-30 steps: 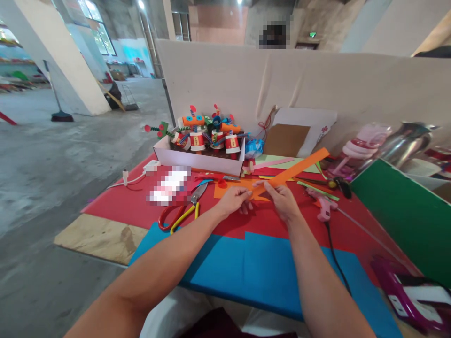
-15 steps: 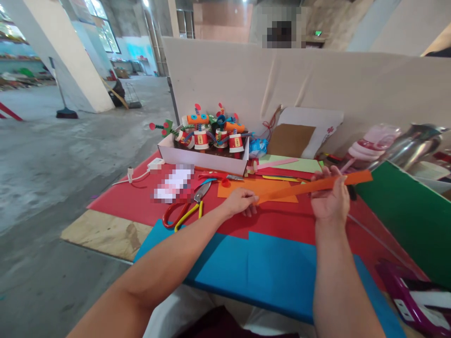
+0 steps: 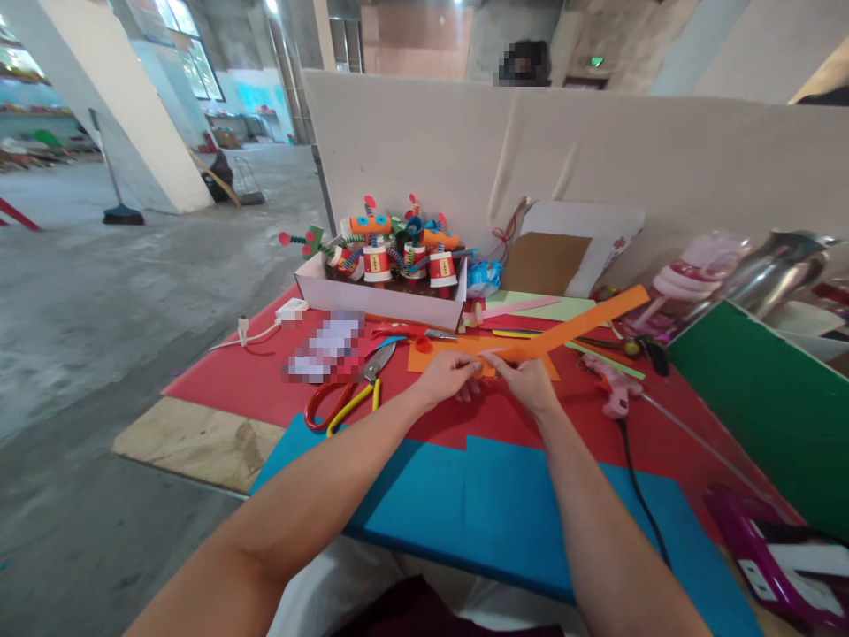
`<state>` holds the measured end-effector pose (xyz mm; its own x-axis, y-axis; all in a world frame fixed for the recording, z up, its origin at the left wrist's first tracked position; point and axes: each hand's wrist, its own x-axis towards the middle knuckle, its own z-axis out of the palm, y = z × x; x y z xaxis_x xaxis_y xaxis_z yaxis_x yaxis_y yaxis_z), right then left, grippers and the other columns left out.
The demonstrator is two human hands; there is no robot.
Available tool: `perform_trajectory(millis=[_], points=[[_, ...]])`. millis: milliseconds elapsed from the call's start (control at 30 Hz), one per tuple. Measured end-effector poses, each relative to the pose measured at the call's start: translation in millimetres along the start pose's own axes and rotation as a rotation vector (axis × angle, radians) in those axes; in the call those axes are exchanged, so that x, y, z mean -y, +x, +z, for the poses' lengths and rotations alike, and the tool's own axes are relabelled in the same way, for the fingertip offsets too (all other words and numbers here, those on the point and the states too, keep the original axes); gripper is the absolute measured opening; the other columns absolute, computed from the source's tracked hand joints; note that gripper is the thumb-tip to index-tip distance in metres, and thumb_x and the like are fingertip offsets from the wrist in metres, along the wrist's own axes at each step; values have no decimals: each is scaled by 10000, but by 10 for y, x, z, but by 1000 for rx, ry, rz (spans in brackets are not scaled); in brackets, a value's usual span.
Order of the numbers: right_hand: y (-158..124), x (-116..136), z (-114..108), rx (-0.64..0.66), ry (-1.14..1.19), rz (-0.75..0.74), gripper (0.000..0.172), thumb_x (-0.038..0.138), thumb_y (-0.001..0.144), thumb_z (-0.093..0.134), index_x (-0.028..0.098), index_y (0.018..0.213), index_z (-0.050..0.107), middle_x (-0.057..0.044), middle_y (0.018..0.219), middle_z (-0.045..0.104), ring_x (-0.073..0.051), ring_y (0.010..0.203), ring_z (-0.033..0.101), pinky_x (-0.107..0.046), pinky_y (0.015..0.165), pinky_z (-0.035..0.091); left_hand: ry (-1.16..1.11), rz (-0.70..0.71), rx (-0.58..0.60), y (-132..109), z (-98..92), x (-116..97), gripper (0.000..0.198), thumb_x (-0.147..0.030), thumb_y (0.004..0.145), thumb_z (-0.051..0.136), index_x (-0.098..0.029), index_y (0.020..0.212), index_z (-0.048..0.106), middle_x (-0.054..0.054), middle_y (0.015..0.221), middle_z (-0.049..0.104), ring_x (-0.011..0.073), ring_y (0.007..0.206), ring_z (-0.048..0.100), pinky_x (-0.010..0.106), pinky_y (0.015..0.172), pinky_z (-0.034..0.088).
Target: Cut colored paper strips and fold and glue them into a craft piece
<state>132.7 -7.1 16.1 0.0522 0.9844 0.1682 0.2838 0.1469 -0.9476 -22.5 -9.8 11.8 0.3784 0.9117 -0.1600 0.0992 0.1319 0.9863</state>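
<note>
My left hand [image 3: 452,375] pinches the near end of an orange paper strip [image 3: 584,323], its fingers closed. Close beside it, my right hand [image 3: 527,380] is closed on the same end, thumb on top. From there the strip slants up to the right, its far end in the air. Beneath lies a flat orange sheet [image 3: 424,356] on red paper [image 3: 225,380]. Left of my hands are scissors [image 3: 345,398] with one red and one yellow handle. A pink glue gun [image 3: 614,387] with a black cord rests to the right.
At the back stands a white box [image 3: 381,303] of paper-cup figures with coiled arms. A blurred-out phone-like object [image 3: 326,347] lies left. Blue sheets [image 3: 411,495] cover the near edge. On the right are a green board [image 3: 769,416], a metal jug [image 3: 769,274] and a purple device [image 3: 762,557].
My right hand has slid left along the strip to meet my left hand. The strip's free end now points higher, and the glue gun has come into view.
</note>
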Motion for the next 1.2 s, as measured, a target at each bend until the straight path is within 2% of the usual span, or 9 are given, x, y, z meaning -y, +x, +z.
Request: perform_trajectory(millis=[133, 233, 367, 467, 533, 833, 1033, 1100, 1200], points=[[52, 44, -214, -161, 92, -60, 301, 469, 591, 751, 171, 633, 739, 19, 444, 547, -115, 459, 463, -240, 438, 370, 41, -27, 35, -6, -6, -7, 279, -229, 867, 505, -140, 602, 502, -15, 510, 594, 51, 380, 512, 150, 415, 396], [58, 66, -315, -255, 211, -60, 281, 462, 562, 775, 194, 635, 730, 10, 503, 601, -109, 447, 446, -250, 431, 376, 53, -32, 74, -26, -25, -26, 265, -270, 860, 514, -137, 633, 545, -7, 531, 607, 66, 421, 538, 162, 438, 413], [4, 93, -182, -55, 185, 29, 302, 458, 536, 789, 172, 606, 723, 17, 444, 553, -105, 432, 448, -246, 429, 369, 75, 68, 52, -73, -43, -65, 300, -405, 804, 595, -140, 664, 605, 3, 567, 622, 93, 512, 570, 177, 486, 436], [-34, 108, -30, 92, 153, 68, 319, 472, 546, 772, 164, 617, 730, 13, 440, 553, -113, 451, 481, -241, 445, 382, 36, 65, 103, -94, -30, -79, 246, -359, 779, 625, -127, 703, 654, 18, 601, 652, 104, 553, 597, 202, 572, 482], [-34, 106, -13, 104, 129, 66, 324, 481, 549, 766, 164, 605, 726, 14, 436, 551, -113, 450, 482, -239, 445, 383, -9, 20, 141, -98, -18, -80, 233, -326, 782, 614, -117, 692, 661, 27, 588, 653, 108, 542, 601, 213, 579, 491], [108, -5, -528, -287, 306, -26, 342, 464, 532, 811, 152, 603, 689, 26, 449, 553, -75, 422, 432, -218, 399, 340, -31, -73, 262, -121, -32, -77, 230, -275, 748, 645, -119, 580, 652, 34, 521, 633, 102, 455, 561, 224, 513, 474], [208, -125, -651, -602, 452, -113, 324, 443, 606, 785, 155, 657, 644, 66, 472, 502, -50, 405, 371, -208, 398, 320, -16, -87, 299, -104, -45, -67, 238, -298, 734, 663, -119, 577, 656, 34, 506, 628, 103, 461, 567, 221, 522, 470], [233, -164, -651, -644, 500, -113, 324, 466, 655, 752, 172, 691, 621, 86, 462, 448, -55, 407, 371, -207, 413, 341, -41, -86, 270, -95, -49, -60, 238, -308, 738, 661, -116, 596, 660, 37, 530, 640, 105, 477, 576, 226, 535, 474], [248, -183, -623, -615, 586, -77, 385, 573, 730, 650, 192, 728, 590, 57, 554, 524, -60, 437, 424, -207, 444, 386, -78, -77, 199, -82, -56, -48, 249, -335, 753, 654, -113, 639, 662, 39, 566, 655, 106, 492, 585, 229, 546, 476]])
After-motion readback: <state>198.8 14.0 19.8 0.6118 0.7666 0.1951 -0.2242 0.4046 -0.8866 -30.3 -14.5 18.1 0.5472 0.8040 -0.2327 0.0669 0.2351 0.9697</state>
